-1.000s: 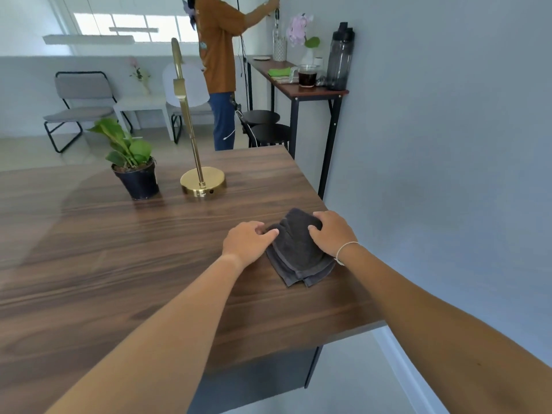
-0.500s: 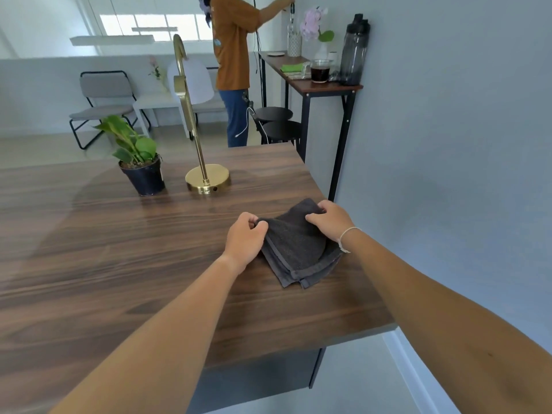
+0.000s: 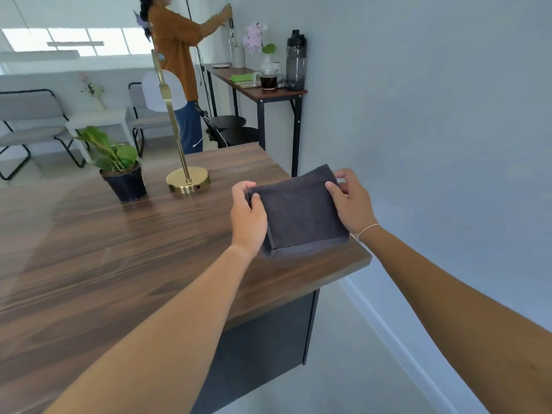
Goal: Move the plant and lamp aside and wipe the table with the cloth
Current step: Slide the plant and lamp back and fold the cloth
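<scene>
A folded dark grey cloth (image 3: 298, 213) is held up off the wooden table (image 3: 119, 264), near its right edge. My left hand (image 3: 248, 216) pinches the cloth's left side and my right hand (image 3: 348, 201) pinches its upper right corner. Its lower hem hangs just above the tabletop. Further back on the table stands a green plant in a black pot (image 3: 122, 171). Just right of the pot is a gold lamp (image 3: 186, 177) with a round base and a tall thin stem.
A grey wall runs along the table's right side. Behind the table a person in an orange top (image 3: 176, 61) stands at a narrow side table (image 3: 268, 92) with a bottle, cup and flowers. Black stools and grey chairs stand further back.
Both hands have lifted the cloth from the tabletop and spread it flat between them; earlier it lay crumpled on the table under my fingers. Plant and lamp have not moved.
</scene>
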The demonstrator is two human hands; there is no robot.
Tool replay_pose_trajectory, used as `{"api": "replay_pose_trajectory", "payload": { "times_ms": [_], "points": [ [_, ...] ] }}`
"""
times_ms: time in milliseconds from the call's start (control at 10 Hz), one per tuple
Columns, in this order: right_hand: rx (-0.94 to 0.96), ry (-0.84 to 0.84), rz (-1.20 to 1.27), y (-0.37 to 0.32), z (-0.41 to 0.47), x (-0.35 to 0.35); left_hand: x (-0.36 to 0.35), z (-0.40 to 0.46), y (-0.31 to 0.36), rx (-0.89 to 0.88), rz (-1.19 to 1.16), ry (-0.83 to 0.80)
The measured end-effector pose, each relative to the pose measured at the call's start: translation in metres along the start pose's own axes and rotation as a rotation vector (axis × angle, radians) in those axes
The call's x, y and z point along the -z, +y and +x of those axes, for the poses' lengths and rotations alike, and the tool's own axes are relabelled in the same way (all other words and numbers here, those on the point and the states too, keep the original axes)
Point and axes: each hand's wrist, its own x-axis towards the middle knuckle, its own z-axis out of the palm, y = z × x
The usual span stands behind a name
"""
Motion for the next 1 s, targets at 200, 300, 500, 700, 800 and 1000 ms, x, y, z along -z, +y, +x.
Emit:
{"api": "replay_pose_trajectory", "payload": {
  "times_ms": [200,300,500,700,800,1000],
  "points": [
    [-0.08,0.012,-0.11,0.012,-0.034,0.008,-0.002,-0.019,-0.015,0.092,0.037,-0.1],
    [-0.132,-0.006,-0.137,0.027,-0.033,0.007,-0.006,-0.019,-0.027,0.172,0.05,-0.116],
    [-0.214,-0.015,-0.216,0.061,-0.006,-0.001,-0.012,-0.005,-0.044,0.273,0.141,-0.087],
    [-0.107,-0.047,-0.442,0.077,0.014,-0.013,-0.018,0.0,-0.051,0.258,0.323,-0.102],
    [-0.091,-0.089,-0.534,0.078,0.02,-0.016,-0.017,-0.003,-0.051,0.216,0.472,-0.072],
    [-0.04,-0.124,-0.614,0.067,0.03,-0.024,0.003,-0.005,-0.05,0.223,0.644,-0.012]
  ]
}}
